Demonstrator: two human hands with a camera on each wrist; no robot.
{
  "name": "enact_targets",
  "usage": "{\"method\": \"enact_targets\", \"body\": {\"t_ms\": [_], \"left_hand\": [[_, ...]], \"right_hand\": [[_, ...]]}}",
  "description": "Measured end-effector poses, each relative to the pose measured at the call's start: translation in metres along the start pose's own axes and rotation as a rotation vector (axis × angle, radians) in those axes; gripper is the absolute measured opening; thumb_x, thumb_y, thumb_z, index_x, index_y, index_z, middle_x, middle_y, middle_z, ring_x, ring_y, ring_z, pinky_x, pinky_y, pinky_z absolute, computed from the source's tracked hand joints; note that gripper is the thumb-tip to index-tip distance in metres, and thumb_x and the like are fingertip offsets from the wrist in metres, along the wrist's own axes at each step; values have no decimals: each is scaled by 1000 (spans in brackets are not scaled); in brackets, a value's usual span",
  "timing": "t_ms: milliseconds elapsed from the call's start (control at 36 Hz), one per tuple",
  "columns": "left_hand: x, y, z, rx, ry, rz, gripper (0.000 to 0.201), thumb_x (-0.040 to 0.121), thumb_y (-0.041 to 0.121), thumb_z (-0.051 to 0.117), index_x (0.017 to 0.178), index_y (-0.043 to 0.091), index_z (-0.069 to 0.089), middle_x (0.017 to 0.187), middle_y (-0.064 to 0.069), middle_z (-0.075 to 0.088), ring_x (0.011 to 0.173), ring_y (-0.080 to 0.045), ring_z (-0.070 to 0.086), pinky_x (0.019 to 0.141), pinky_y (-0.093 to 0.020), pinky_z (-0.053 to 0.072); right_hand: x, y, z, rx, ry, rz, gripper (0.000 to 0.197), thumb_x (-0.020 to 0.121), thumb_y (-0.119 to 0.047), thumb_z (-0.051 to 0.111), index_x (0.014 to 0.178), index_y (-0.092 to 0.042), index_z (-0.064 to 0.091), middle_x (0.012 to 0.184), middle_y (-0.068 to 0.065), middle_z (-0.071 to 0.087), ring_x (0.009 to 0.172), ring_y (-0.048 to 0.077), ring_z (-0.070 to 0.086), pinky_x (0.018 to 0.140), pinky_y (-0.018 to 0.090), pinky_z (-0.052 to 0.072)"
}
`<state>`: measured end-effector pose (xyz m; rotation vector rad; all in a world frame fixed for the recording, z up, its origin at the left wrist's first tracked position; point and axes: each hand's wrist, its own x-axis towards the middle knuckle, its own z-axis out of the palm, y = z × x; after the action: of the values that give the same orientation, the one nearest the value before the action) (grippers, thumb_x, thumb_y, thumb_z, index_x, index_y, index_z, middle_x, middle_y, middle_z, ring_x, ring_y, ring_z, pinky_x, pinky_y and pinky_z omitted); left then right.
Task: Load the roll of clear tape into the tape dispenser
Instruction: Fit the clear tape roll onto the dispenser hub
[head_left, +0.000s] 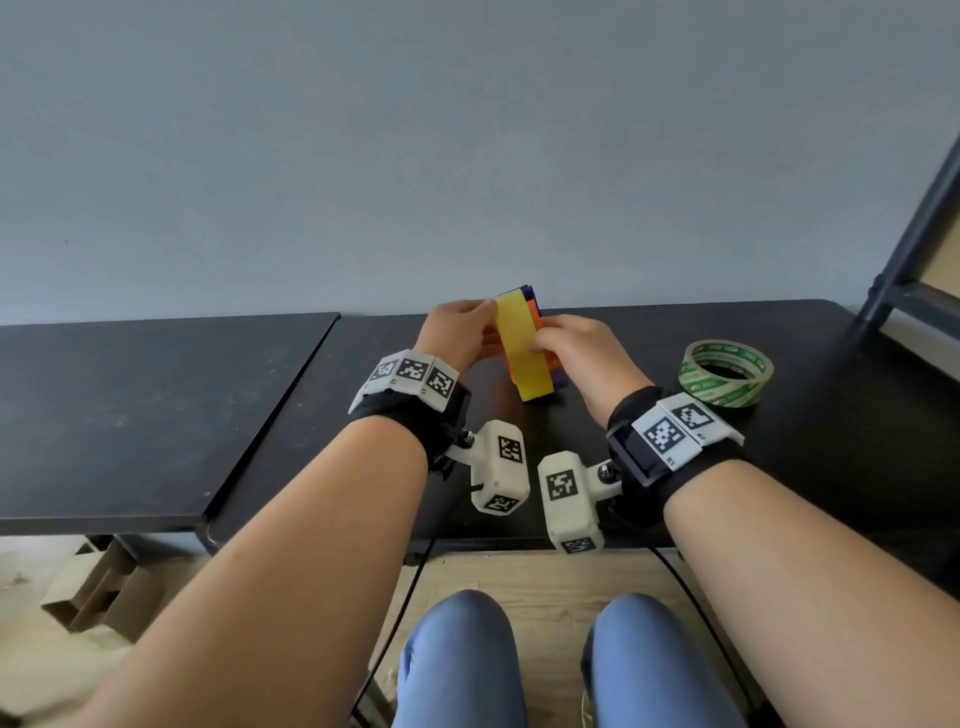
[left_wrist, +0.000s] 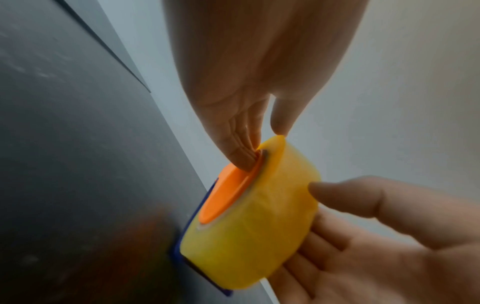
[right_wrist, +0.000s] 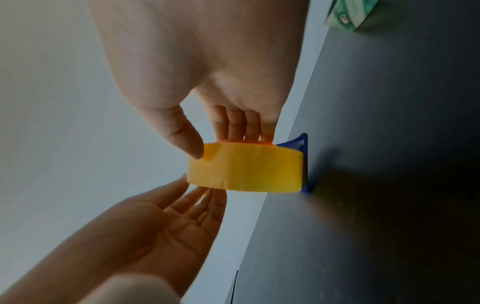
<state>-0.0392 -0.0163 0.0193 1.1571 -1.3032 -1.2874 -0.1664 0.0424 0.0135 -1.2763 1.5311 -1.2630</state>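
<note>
Both hands meet at the table's (head_left: 156, 415) centre, at 12 o'clock from the person, around the roll (head_left: 522, 353) — yellowish, standing on edge on the dispenser's (right_wrist: 303, 144) orange hub. Left hand (head_left: 457, 332) has straight fingers on the hub and thumb tip on the rim. Right hand (head_left: 582, 353) clasps the roll, thumb against fingers. A green-printed roll (head_left: 727, 371) lies at 3 o'clock — well apart.

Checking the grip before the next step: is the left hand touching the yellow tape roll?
Touching. The left wrist view shows the left hand pinching the yellow roll: its thumb tip meets the roll's top edge, its fingers press in at the orange hub.
</note>
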Motion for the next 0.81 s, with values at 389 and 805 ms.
{"method": "enact_targets", "body": {"t_ms": [389,805], "left_hand": [[20,-6,25,95,-11,121,28,95,16,55,119,4,64,94,-14,69,82,-25,66,89,-44,57],[80,0,30,26,-63,133,21,92,6,60,113,5,62,93,-17,67,78,-25,66,86,-39,57]], "right_hand": [[18,-6,-9,85,119,93,58,95,-41,53,123,9,58,122,29,64,108,40,66,97,53,52],[90,-17,-16,105,120,135,30,92,-33,55,102,-7,64,95,14,66,82,26,65,75,36,54]]}}
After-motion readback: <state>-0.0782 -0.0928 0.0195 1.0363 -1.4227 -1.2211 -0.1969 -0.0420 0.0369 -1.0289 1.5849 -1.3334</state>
